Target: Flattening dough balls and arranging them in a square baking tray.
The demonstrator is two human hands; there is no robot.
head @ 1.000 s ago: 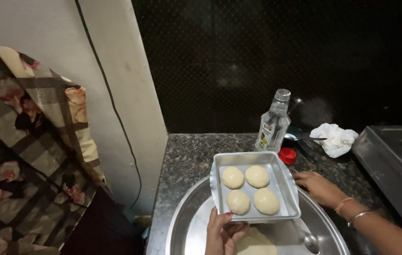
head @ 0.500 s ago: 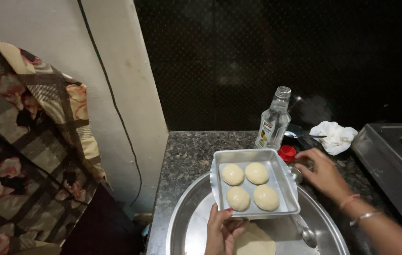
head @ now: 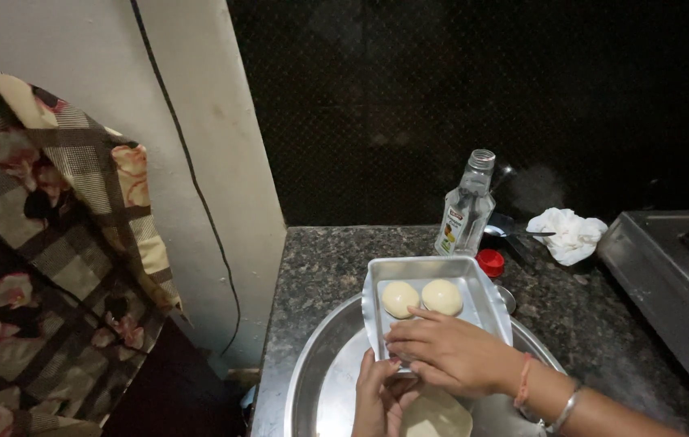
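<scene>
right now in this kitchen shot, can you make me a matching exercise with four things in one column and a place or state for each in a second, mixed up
Column one:
1. clear glass bottle
2. small red cap
3. crumpled white cloth
4. rectangular metal tray

Column two:
a. lies on the granite counter between the bottle and the tray
b. bunched up beside the steel stove
c. stands upright and uncapped at the back of the counter
d. holds pale round dough balls, above the big round steel plate, with the right hand over it and the left hand beneath its near edge

Pairs: 1-c, 2-a, 3-b, 4-d
</scene>
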